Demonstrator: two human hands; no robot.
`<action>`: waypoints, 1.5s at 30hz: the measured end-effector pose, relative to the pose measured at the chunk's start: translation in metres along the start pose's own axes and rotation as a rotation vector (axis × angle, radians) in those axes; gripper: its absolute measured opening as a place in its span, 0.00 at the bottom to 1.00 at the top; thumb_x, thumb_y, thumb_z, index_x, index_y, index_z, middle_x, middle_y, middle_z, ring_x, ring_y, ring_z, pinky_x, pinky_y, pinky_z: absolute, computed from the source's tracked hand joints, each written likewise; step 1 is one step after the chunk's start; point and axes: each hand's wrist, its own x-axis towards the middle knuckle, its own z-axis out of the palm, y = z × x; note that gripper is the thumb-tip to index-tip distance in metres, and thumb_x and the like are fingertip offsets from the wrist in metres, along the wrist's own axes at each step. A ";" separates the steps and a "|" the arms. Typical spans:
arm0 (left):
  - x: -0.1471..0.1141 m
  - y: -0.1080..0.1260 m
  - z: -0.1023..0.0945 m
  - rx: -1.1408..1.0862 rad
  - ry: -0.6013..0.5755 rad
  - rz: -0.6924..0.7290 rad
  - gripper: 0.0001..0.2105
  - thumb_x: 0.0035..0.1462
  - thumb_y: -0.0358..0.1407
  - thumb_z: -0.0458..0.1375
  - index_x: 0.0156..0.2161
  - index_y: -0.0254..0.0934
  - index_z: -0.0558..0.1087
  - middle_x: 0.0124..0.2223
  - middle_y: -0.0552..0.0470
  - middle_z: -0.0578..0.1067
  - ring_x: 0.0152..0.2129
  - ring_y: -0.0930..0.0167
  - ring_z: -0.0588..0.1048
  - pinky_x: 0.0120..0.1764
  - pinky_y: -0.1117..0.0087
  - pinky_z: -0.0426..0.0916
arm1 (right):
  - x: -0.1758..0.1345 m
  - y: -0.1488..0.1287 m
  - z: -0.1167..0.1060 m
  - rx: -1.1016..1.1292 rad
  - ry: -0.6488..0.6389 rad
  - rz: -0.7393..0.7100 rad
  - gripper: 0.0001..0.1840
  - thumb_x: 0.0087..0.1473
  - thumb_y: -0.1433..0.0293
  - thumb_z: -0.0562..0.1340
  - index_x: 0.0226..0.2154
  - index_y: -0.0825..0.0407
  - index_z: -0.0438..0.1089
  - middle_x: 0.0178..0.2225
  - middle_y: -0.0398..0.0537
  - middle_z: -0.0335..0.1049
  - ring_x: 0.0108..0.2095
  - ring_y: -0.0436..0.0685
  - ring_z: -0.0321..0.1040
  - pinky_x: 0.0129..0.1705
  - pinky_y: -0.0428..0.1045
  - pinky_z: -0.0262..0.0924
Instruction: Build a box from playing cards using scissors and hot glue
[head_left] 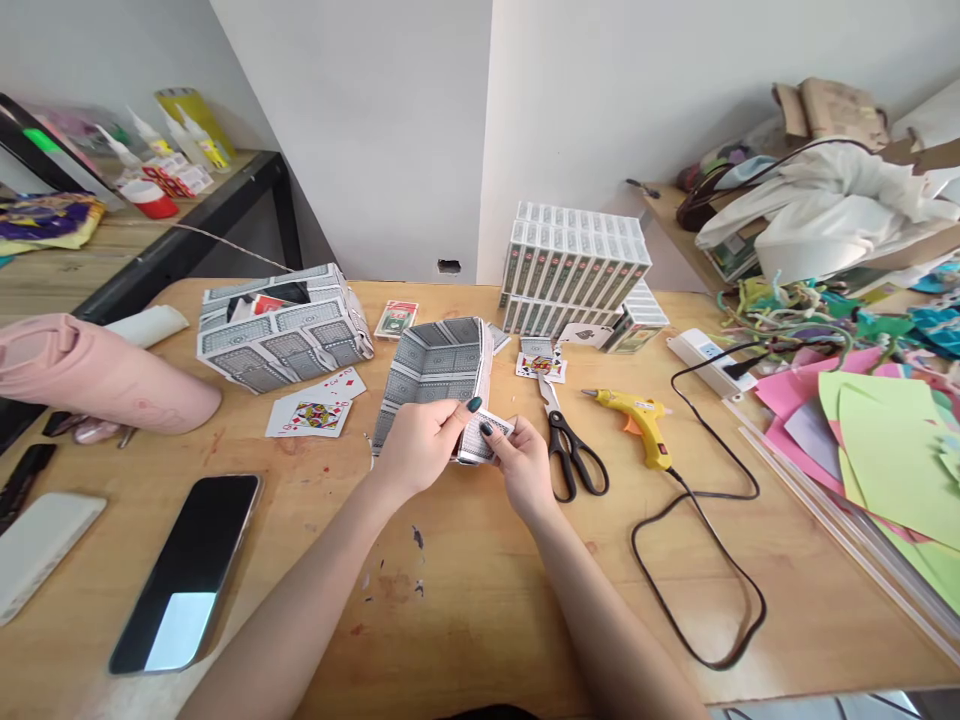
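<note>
Pinching a playing card [478,442] between the right fingers [504,448], with the thumb on top; closing the left fingers [450,420] about the near right part of an open card-built box [442,352], with the thumb laid over the rim and touching beside the card; curling the other left fingers mostly out of sight, leaving their exact grip impossible to tell. Positioning the box directly beyond the left fingers, over the desk [480,600]. Showing, inside the box, grey-blue patterned card backs bordered in white and set edge to edge; showing a paler outer face along the right wall.

Pointing the box away from the fingers, with the long axis running from the near end to the far end and slanting slightly rightward; turning the open side upward. Turning the card's patterned back upward, partly covering it with the thumb and leaving its long axis uncertain.

Displaying, beyond and left of the left fingers, a second card-covered box [300,350], containing a red-and-white item [268,303] and something dark within its top opening. Stacking card packs [574,270] in rows beyond the right fingers. Resting black-handled scissors [556,424] just right of the right fingers, and a yellow glue gun [634,405] farther right.
</note>
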 end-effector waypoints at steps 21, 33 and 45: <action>-0.004 0.002 -0.034 -0.391 -0.480 0.075 0.14 0.57 0.40 0.51 0.24 0.35 0.66 0.26 0.54 0.67 0.25 0.73 0.64 0.29 0.73 0.59 | -0.018 -0.034 0.005 -0.012 0.009 -0.157 0.19 0.43 0.58 0.68 0.21 0.51 0.61 0.27 0.43 0.70 0.23 0.47 0.59 0.24 0.45 0.54; -0.007 -0.009 -0.001 -0.684 -0.251 -0.126 0.21 0.56 0.50 0.50 0.22 0.35 0.67 0.23 0.52 0.71 0.24 0.70 0.69 0.31 0.70 0.65 | -0.021 -0.031 0.007 -0.068 -0.016 -0.237 0.16 0.50 0.59 0.64 0.25 0.47 0.57 0.33 0.47 0.74 0.42 0.58 0.71 0.33 0.48 0.59; -0.012 0.010 0.002 -0.299 -0.186 0.002 0.22 0.61 0.40 0.42 0.15 0.38 0.55 0.15 0.56 0.61 0.16 0.76 0.61 0.25 0.73 0.58 | -0.008 -0.025 0.002 0.137 -0.033 0.111 0.20 0.42 0.55 0.68 0.22 0.51 0.62 0.21 0.39 0.62 0.23 0.48 0.57 0.25 0.45 0.52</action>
